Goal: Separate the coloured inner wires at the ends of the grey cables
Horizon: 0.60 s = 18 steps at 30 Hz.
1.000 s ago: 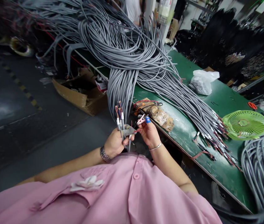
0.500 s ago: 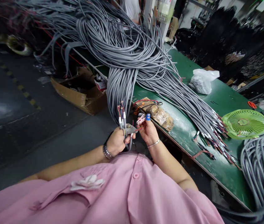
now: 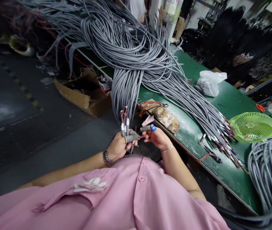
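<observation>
My left hand (image 3: 118,146) is closed around several grey cables (image 3: 127,130). Their white-banded ends point up, with coloured wires fanning out of them. Grey tape covers fingers of this hand, and thin red and green wires (image 3: 141,137) stick out past them to the right. My right hand (image 3: 159,138), with a blue cover (image 3: 153,127) on the thumb and a grey-taped index finger, is pinched closed at the tips of these thin wires. Exactly which wire sits between its fingertips is too small to see. Just beyond it lies a pink piece (image 3: 148,120) by the table edge.
A large heap of grey cables (image 3: 126,57) spreads over the green table (image 3: 236,188). A brown taped bundle (image 3: 166,118) sits at the near edge. Farther right are a green fan (image 3: 252,126) and a plastic bag (image 3: 210,83). A cardboard box (image 3: 76,99) stands on the floor at left.
My right hand has moved right and slightly down, its wrist turning, and its taped finger now shows. My left hand still grips the cables in nearly the same place.
</observation>
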Each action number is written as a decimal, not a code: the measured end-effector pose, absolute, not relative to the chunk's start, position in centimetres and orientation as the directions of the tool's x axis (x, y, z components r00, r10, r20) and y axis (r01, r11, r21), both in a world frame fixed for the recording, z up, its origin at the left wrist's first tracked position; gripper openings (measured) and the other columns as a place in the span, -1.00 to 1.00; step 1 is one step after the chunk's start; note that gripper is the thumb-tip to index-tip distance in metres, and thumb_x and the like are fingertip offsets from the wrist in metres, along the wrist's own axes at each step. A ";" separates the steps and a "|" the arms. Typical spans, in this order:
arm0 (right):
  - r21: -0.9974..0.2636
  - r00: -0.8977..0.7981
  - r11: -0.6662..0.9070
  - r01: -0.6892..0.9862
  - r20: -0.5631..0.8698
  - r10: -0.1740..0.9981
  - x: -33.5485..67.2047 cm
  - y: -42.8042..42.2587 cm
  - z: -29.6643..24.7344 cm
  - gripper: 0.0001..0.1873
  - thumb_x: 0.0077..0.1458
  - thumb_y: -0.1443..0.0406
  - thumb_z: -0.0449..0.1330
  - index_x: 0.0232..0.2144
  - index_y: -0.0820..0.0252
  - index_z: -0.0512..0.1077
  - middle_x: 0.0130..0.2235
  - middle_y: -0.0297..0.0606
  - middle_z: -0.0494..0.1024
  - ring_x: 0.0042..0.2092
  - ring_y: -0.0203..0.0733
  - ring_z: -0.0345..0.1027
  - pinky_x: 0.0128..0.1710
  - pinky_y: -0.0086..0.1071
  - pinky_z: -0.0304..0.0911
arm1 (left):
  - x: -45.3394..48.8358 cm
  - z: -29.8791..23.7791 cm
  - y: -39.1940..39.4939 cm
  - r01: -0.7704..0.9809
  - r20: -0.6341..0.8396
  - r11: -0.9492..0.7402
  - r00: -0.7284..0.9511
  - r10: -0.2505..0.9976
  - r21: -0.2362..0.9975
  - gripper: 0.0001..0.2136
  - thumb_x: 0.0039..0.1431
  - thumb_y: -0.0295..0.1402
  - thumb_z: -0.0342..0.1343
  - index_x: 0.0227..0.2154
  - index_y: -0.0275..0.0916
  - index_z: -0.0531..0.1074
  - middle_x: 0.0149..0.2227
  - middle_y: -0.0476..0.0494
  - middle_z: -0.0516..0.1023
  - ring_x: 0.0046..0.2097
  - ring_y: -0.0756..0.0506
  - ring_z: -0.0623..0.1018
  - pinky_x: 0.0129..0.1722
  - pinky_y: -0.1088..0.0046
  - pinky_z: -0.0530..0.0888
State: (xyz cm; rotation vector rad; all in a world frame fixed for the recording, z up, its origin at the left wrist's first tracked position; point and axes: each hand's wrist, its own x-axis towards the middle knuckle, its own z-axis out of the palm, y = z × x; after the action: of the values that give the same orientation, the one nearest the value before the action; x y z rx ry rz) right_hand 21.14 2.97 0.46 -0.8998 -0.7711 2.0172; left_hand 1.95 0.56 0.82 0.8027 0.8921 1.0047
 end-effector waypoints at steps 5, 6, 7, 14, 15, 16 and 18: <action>-0.804 -0.438 -0.494 -0.332 -0.333 0.835 21.5 2.5 1.3 -0.65 -0.09 0.12 0.38 -0.34 0.26 0.46 -0.39 -0.32 0.54 -0.48 -0.39 0.32 -0.44 -0.45 0.37 | 2.1 0.7 0.3 -0.339 -0.227 0.318 0.283 0.932 0.885 -0.84 -0.01 -0.35 0.24 -0.54 -0.33 0.42 -0.62 -0.08 0.50 -0.70 0.14 0.22 -0.71 0.61 0.04; -0.799 -0.429 -0.493 -0.344 -0.333 0.840 21.4 2.6 1.3 -0.64 -0.08 0.11 0.37 -0.33 0.26 0.46 -0.38 -0.32 0.54 -0.47 -0.39 0.32 -0.44 -0.44 0.38 | 2.1 0.7 0.4 -0.341 -0.225 0.317 0.282 0.933 0.885 -0.83 0.00 -0.34 0.23 -0.55 -0.33 0.42 -0.62 -0.08 0.50 -0.70 0.15 0.21 -0.71 0.61 0.04; -0.792 -0.410 -0.488 -0.367 -0.333 0.849 21.3 2.8 1.3 -0.63 -0.06 0.09 0.35 -0.32 0.26 0.46 -0.38 -0.31 0.54 -0.47 -0.38 0.32 -0.42 -0.43 0.38 | 2.1 0.8 0.5 -0.344 -0.225 0.317 0.283 0.933 0.884 -0.82 0.01 -0.34 0.23 -0.55 -0.33 0.41 -0.62 -0.08 0.49 -0.71 0.15 0.21 -0.71 0.61 0.04; -0.813 -0.146 -0.324 -0.483 -0.290 0.946 19.4 4.6 0.2 -0.52 -0.01 -0.09 0.23 -0.34 0.23 0.46 -0.39 -0.33 0.51 -0.50 -0.43 0.26 -0.45 -0.50 0.32 | 2.3 1.8 1.9 -0.451 -0.275 0.390 0.299 0.914 0.803 -0.82 -0.06 -0.31 0.24 -0.53 -0.33 0.43 -0.64 -0.07 0.48 -0.73 0.17 0.17 -0.72 0.63 0.03; -0.831 -0.091 -0.288 -0.476 -0.279 0.956 19.1 4.7 0.0 -0.52 -0.02 -0.08 0.24 -0.36 0.23 0.45 -0.41 -0.34 0.49 -0.51 -0.44 0.24 -0.47 -0.52 0.30 | 2.4 2.0 2.1 -0.466 -0.285 0.403 0.303 0.909 0.788 -0.82 -0.08 -0.31 0.24 -0.53 -0.33 0.44 -0.65 -0.07 0.47 -0.73 0.17 0.17 -0.73 0.63 0.03; -0.843 -0.042 -0.262 -0.469 -0.275 0.960 18.8 4.7 -0.1 -0.52 -0.03 -0.09 0.24 -0.38 0.23 0.45 -0.43 -0.35 0.48 -0.52 -0.45 0.22 -0.49 -0.53 0.29 | 2.4 2.1 2.3 -0.476 -0.295 0.414 0.307 0.905 0.776 -0.82 -0.10 -0.30 0.25 -0.54 -0.33 0.44 -0.66 -0.07 0.47 -0.74 0.16 0.17 -0.73 0.63 0.03; -0.847 0.006 -0.257 -0.466 -0.294 0.956 18.3 4.6 -0.1 -0.50 -0.04 -0.12 0.22 -0.40 0.23 0.44 -0.44 -0.35 0.48 -0.54 -0.45 0.20 -0.52 -0.54 0.28 | 2.5 2.2 2.6 -0.485 -0.309 0.431 0.313 0.898 0.761 -0.82 -0.12 -0.30 0.25 -0.54 -0.33 0.44 -0.67 -0.07 0.46 -0.74 0.16 0.17 -0.74 0.63 0.03</action>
State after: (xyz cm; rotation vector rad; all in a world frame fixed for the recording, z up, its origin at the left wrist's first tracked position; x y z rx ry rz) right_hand 18.26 4.64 -0.06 -1.0731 -0.6418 1.5436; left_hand 2.53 2.59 2.17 0.6069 0.8054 0.9899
